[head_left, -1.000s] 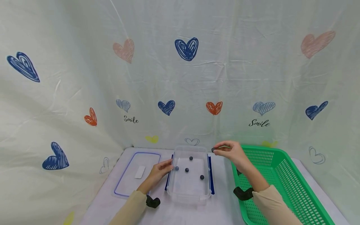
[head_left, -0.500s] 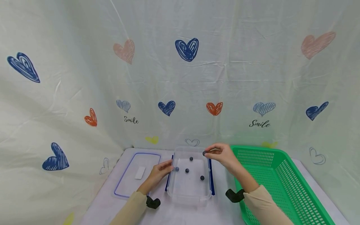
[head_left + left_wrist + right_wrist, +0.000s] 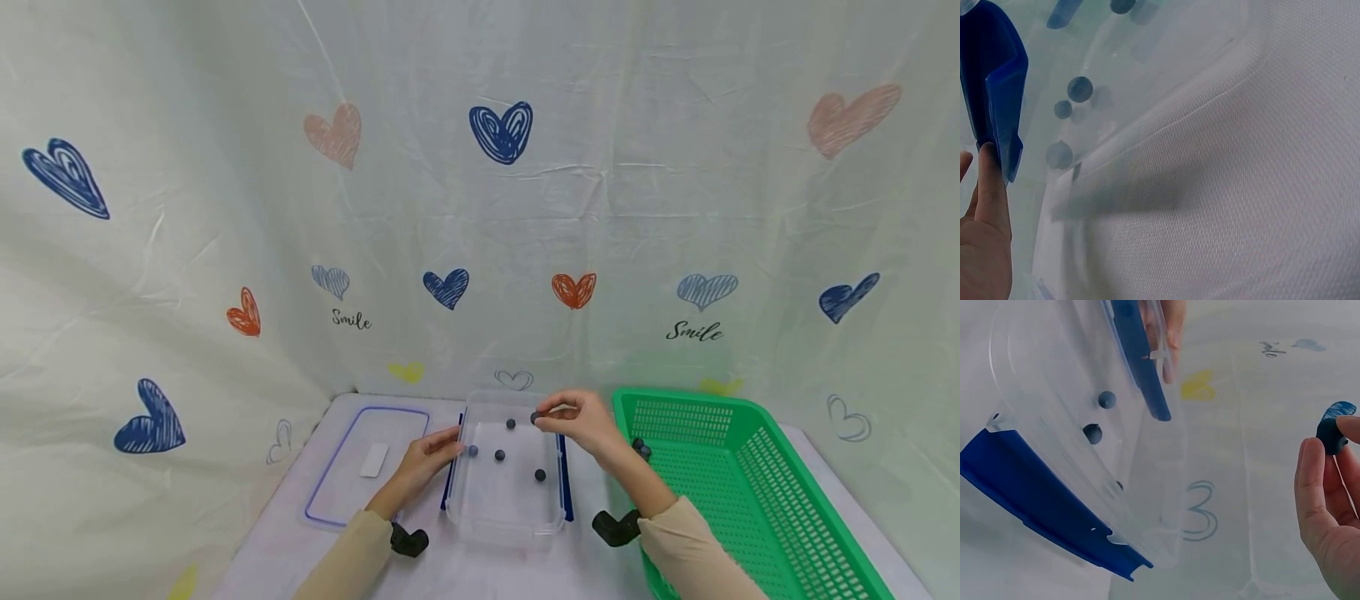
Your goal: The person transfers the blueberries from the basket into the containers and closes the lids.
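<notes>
Right hand (image 3: 581, 421) pinches a dark ball (image 3: 536, 417) above the clear box's (image 3: 504, 521) far right corner. Left hand (image 3: 429, 454) rests with relaxed fingers against the box's left clip. Four balls already lie inside; more remain in the green basket (image 3: 738, 492).

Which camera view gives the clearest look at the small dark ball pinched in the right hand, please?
The right wrist view: the dark ball sits large and sharp at the tips of the right hand. The head view shows it only as a tiny dot above the clear container. The left wrist view does not show it.
</notes>
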`<act>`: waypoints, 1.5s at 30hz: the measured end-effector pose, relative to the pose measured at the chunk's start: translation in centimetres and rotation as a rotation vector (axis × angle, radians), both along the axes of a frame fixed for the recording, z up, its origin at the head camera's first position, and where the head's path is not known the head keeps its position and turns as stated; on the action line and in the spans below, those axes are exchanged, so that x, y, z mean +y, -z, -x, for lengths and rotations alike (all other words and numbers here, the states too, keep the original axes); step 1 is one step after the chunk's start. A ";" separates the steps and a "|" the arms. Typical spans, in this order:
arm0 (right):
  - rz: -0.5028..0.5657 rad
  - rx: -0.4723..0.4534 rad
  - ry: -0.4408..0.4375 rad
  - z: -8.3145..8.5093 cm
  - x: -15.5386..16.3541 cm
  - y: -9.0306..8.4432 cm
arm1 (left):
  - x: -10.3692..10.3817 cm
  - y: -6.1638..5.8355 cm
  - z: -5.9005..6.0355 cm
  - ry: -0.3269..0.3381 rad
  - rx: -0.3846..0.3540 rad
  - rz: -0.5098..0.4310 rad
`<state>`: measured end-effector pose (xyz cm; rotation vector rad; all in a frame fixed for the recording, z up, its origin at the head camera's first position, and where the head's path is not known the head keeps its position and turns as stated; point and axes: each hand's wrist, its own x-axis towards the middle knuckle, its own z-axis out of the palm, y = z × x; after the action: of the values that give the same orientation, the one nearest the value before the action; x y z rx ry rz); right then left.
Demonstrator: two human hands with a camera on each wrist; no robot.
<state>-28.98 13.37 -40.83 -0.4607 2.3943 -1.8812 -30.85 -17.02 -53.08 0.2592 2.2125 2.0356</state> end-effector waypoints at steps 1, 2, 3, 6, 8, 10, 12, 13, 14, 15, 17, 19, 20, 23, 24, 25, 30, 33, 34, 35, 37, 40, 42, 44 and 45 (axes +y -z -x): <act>0.000 0.000 -0.003 0.0 0.0 0.1 | 0.0 0.0 0.0 -0.001 -0.001 0.002; 0.003 -0.001 -0.004 0.1 0.0 0.3 | 0.0 0.0 0.0 -0.002 -0.002 0.004; 0.005 -0.002 -0.008 0.1 0.0 0.4 | 0.0 0.1 0.0 -0.002 -0.001 0.004; 0.011 -0.009 -0.005 0.2 -0.1 0.7 | 0.0 0.0 0.0 0.000 -0.002 -0.002; 0.003 -0.014 0.003 0.3 -0.1 0.9 | 0.0 0.0 0.0 0.001 -0.002 -0.007; -0.008 -0.021 0.009 0.4 -0.1 1.1 | 0.0 -0.1 0.0 0.003 -0.003 -0.004; -0.023 -0.012 0.006 0.4 -0.1 1.4 | 0.0 -0.1 0.0 0.004 -0.003 0.000; -0.033 -0.013 0.006 0.3 -0.2 1.3 | 0.0 -0.1 -0.1 0.004 -0.004 0.000; -0.041 -0.011 0.002 0.0 -0.3 1.0 | 0.0 -0.1 -0.1 0.003 -0.005 0.002; -0.042 -0.009 0.001 0.0 -0.3 1.0 | 0.0 -0.1 0.0 0.003 -0.004 0.002; -0.046 -0.003 -0.001 0.0 -0.3 1.1 | 0.0 -0.1 0.0 0.003 -0.002 -0.002; -0.051 -0.013 0.006 0.0 -0.4 1.2 | 0.0 -0.1 0.1 0.004 -0.002 -0.006; -0.051 -0.014 0.008 0.2 -0.3 1.5 | 0.0 -0.1 0.1 0.003 -0.002 -0.004; -0.062 -0.020 0.021 0.6 -0.3 2.2 | 0.0 -0.1 0.1 0.001 -0.002 0.001; -0.068 -0.019 0.024 0.6 -0.3 2.4 | 0.0 -0.1 0.1 0.000 -0.003 0.003; -0.073 -0.023 0.030 0.6 -0.4 2.4 | 0.0 -0.1 0.0 -0.002 -0.003 0.007; -0.090 -0.031 0.033 0.6 -0.5 2.8 | 0.0 -0.1 -0.1 -0.004 -0.002 0.013; -0.091 -0.026 0.026 0.6 -0.4 3.0 | 0.0 -0.1 -0.1 -0.003 -0.005 0.009; -0.093 -0.019 0.024 0.6 -0.4 3.0 | 0.0 -0.2 -0.1 -0.003 -0.001 0.013; -0.094 -0.014 0.022 0.7 -0.4 3.1 | 0.0 -0.2 -0.1 -0.004 -0.002 0.015; -0.097 -0.004 0.020 0.7 -0.3 3.1 | 0.0 -0.2 -0.1 -0.003 0.000 0.018; -0.099 0.001 0.019 0.7 -0.3 3.2 | 0.0 -0.3 -0.1 -0.003 0.001 0.025; -0.100 0.000 0.018 0.6 -0.3 3.2 | 0.0 -0.3 -0.1 -0.003 -0.004 0.025; -0.101 0.002 0.018 0.7 -0.3 3.2 | 0.0 -0.2 -0.1 -0.001 0.000 0.029; -0.103 0.002 0.019 0.7 -0.3 3.2 | 0.0 -0.2 -0.2 0.000 0.002 0.028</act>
<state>-29.69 13.10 -44.01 -0.4343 2.4905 -1.7551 -30.68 -16.98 -52.86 0.2584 2.2404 2.0030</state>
